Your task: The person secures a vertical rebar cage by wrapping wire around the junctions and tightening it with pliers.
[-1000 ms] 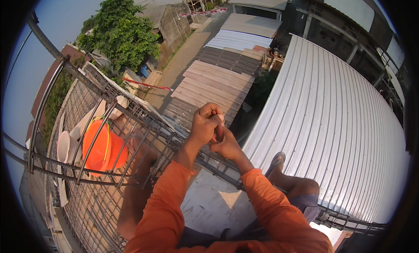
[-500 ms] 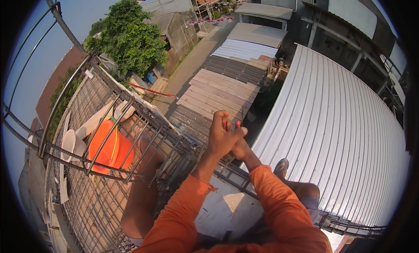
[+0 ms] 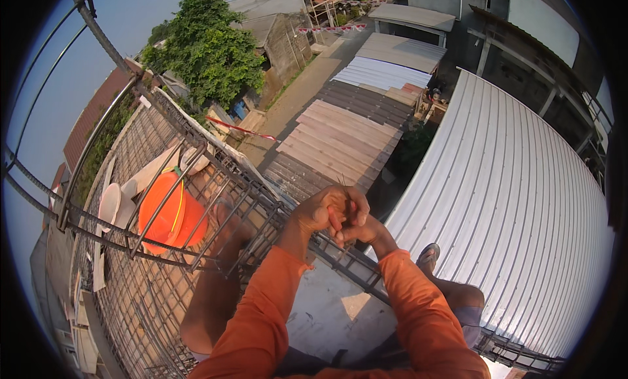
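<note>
My two hands meet over the bundle of steel bars at the roof edge. My left hand (image 3: 319,210) is closed, its fingers curled over towards the right one. Just below and beside it, my right hand (image 3: 367,231) is closed around a red-handled tool (image 3: 334,218), of which only short red parts show between the fingers. The tool's head is hidden. Thin wire ends seem to stick up just above the left knuckles. Whether the left hand holds wire or the tool too is hidden. Under both hands run the dark reinforcing bars (image 3: 347,264).
An orange bucket (image 3: 167,215) and a pale bucket (image 3: 114,206) stand on the rebar mesh (image 3: 147,300) at left. A rebar cage (image 3: 114,58) rises at far left. Beyond the edge, a metal roof (image 3: 504,202) and older corrugated roofs (image 3: 347,134) lie below.
Both hands have come down and nearer. My left hand has turned over, its fingers now curled above the right hand. The red handle shows lower between them. The view has shifted slightly.
</note>
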{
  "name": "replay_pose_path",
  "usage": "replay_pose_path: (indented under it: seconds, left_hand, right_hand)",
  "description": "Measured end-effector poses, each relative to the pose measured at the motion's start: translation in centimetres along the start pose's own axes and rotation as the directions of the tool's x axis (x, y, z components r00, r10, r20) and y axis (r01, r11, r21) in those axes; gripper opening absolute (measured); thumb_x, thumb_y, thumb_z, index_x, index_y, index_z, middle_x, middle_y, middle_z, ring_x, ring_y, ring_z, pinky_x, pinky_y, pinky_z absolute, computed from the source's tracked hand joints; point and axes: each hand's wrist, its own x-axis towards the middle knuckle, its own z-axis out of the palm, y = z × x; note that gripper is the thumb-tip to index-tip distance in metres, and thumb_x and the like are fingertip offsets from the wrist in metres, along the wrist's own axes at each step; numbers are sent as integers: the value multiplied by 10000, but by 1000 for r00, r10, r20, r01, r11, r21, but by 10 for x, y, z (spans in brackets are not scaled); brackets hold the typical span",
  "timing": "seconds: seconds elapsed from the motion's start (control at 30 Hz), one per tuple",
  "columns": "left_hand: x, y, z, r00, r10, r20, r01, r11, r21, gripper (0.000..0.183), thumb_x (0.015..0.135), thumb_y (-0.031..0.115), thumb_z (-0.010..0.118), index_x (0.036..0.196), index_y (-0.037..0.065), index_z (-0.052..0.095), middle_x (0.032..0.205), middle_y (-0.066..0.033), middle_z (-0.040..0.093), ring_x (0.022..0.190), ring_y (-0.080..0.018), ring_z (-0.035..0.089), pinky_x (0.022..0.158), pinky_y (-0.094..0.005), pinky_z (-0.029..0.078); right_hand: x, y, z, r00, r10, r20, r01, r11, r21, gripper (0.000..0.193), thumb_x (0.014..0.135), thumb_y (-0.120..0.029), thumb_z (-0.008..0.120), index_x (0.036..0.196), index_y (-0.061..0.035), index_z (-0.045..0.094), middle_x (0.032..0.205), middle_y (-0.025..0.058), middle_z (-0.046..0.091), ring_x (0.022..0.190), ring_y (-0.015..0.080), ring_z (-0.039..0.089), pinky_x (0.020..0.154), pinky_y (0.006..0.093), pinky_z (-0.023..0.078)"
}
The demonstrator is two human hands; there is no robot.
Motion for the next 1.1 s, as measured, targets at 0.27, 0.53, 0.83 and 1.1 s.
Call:
replay_pose_path:
  seconds: [0.27,0.53,0.83,1.1]
  left_hand:
    - [4,-14,28,877,201,-437,5,904,427,150,821,128,654,810,31,541,684,-29,526,617,-111,514,549,-240,409]
    - [25,-28,31,181,721,-669,299,607,736,64,804,48,598,795,43,534,662,19,497,595,-70,455,539,-234,384]
    - [4,-16,44,639,386,-666,221,737,639,177,736,118,678,805,11,554,736,-39,574,671,-103,528,628,-243,441]
    - [24,9,33,954,-218,-207,277,905,323,220,789,210,694,736,17,601,606,2,531,511,-65,485,474,-205,408]
  right_hand:
    - [-4,20,-15,939,-195,-282,125,961,-248,339,613,-34,765,887,-31,565,817,62,575,799,199,592,703,306,472]
    - [30,39,62,381,-728,-571,18,623,-782,428,708,-223,722,1020,15,551,915,151,595,855,293,598,764,348,465]
    - [4,4,29,812,-463,-356,241,821,-517,258,703,-105,734,888,-1,586,759,61,594,676,189,594,607,320,490]
    - [-15,4,-22,988,-114,102,128,982,-141,396,644,-108,819,963,-18,604,831,51,610,757,168,610,680,286,499]
